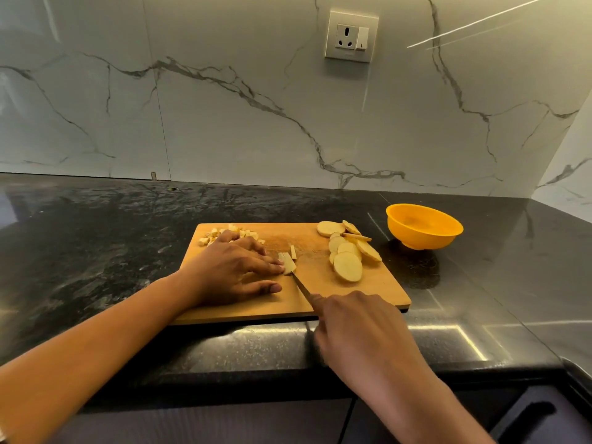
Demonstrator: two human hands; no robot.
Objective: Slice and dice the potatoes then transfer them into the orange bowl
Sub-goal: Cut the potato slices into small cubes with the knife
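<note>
Now the left hand is pressing, fingers straight, on potato strips at mid-board, while the right hand is gripping one knife, blade meeting them. Roughly nine potato slices (overlapping, hard to count) are lying toward the far right corner of the cutting board, diced pieces at its far left. One orange bowl is sitting on the dark bench beside that right corner, below a marbled wall.

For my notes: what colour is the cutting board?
The cutting board is light brown wood, seen best in the head view.
</note>
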